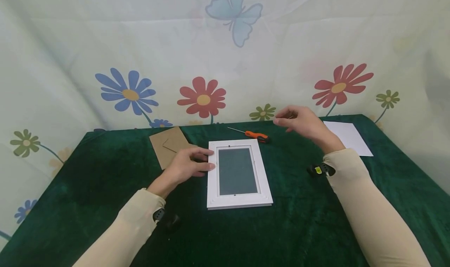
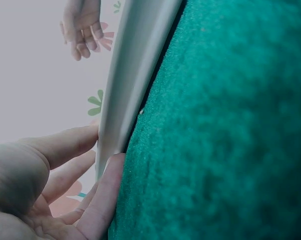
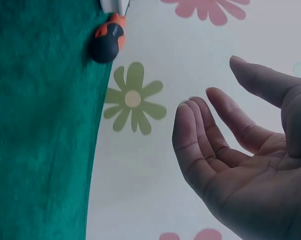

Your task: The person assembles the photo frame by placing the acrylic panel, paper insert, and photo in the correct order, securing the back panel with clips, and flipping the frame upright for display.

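Note:
A white picture frame (image 1: 265, 173) lies flat on the green cloth, a grey-green pane (image 1: 238, 171) in its middle and small dark marks along the inner edge. My left hand (image 1: 186, 163) grips the frame's left side with its thumb and fingertips. Up close in the left wrist view, the fingers (image 2: 108, 195) touch the frame's side rail (image 2: 128, 70). My right hand (image 1: 302, 122) is raised above the far side of the table, right of an orange-and-black screwdriver (image 1: 257, 135). Its fingers (image 3: 188, 135) are loosely bent, with nothing between them and the thumb.
Left of the frame lies a brown backing board (image 1: 168, 144), partly hidden behind my left hand. A white sheet (image 1: 349, 138) rests at the far right, beyond my right wrist. Behind the green-covered table (image 1: 299, 228) hangs a flower-printed curtain (image 1: 281, 68).

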`<state>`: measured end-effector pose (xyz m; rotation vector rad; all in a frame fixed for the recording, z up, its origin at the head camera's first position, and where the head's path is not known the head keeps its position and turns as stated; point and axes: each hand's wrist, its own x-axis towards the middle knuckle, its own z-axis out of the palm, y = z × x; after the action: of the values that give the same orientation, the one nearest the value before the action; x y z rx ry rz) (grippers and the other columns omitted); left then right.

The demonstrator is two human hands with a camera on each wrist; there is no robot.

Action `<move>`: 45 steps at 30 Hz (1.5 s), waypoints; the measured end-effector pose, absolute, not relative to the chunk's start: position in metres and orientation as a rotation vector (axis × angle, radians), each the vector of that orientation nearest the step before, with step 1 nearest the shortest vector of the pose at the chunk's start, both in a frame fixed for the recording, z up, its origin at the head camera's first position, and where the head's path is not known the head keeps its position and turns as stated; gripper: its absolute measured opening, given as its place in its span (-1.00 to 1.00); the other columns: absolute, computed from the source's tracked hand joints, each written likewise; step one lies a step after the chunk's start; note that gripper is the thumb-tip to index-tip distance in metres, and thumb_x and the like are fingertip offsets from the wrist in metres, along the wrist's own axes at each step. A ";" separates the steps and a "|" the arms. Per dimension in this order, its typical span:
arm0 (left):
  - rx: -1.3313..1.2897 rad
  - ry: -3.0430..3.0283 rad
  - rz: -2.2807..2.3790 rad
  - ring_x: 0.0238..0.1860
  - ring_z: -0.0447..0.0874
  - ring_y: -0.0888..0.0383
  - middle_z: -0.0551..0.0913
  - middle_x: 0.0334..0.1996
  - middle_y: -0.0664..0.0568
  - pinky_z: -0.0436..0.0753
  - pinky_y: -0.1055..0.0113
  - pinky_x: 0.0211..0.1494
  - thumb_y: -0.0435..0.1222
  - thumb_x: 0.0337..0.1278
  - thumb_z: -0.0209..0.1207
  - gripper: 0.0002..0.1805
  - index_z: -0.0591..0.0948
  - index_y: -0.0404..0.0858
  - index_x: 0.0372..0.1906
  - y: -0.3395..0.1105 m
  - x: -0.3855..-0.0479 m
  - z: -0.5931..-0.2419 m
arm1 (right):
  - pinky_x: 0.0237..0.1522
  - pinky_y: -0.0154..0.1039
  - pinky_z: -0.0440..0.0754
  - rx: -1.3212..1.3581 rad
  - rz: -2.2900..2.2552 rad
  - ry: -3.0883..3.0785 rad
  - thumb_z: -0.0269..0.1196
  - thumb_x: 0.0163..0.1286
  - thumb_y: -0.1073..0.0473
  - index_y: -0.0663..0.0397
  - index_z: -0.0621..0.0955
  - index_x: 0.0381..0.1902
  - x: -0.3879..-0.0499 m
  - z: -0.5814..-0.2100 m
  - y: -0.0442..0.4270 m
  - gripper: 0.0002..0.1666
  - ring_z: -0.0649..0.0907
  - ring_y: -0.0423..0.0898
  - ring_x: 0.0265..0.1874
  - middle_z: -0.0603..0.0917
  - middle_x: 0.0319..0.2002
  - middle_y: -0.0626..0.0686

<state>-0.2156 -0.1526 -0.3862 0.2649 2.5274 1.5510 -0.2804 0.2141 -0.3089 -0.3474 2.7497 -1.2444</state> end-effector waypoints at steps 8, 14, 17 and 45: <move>0.262 2.534 1.552 -0.05 0.77 -0.12 0.64 0.13 -0.23 0.80 0.07 0.02 -0.28 0.28 0.48 -0.47 0.67 -0.25 0.32 -0.153 -0.215 -0.385 | 0.26 0.27 0.57 -0.298 -1.228 2.773 0.27 0.60 -0.15 0.21 0.53 0.41 -0.282 -0.303 0.228 -0.33 0.64 0.29 0.12 0.59 0.25 0.30; 0.255 2.536 1.542 -0.05 0.77 -0.11 0.64 0.13 -0.23 0.80 0.07 0.02 -0.27 0.27 0.49 -0.47 0.68 -0.25 0.32 -0.153 -0.215 -0.385 | 0.29 0.30 0.54 -0.271 -1.248 2.785 0.28 0.59 -0.16 0.22 0.52 0.40 -0.283 -0.303 0.237 -0.32 0.65 0.30 0.12 0.59 0.24 0.31; 0.258 2.533 1.547 -0.04 0.76 -0.11 0.64 0.13 -0.23 0.80 0.07 0.02 -0.27 0.28 0.49 -0.47 0.67 -0.26 0.32 -0.152 -0.215 -0.385 | 0.30 0.31 0.53 -0.265 -1.267 2.789 0.29 0.59 -0.16 0.22 0.54 0.38 -0.282 -0.302 0.242 -0.33 0.65 0.31 0.12 0.60 0.23 0.31; 0.258 2.526 1.563 -0.06 0.78 -0.12 0.65 0.12 -0.23 0.81 0.07 0.01 -0.30 0.27 0.49 -0.47 0.67 -0.25 0.32 -0.153 -0.215 -0.386 | 0.36 0.26 0.52 -0.138 -1.289 2.849 0.24 0.58 -0.25 0.28 0.43 0.48 -0.288 -0.308 0.298 -0.17 0.58 0.30 0.24 0.51 0.36 0.37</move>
<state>-0.2148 -0.1527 -0.3858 0.2581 2.5265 1.5633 -0.2878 0.2978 -0.3076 -0.1377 2.8489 -1.2886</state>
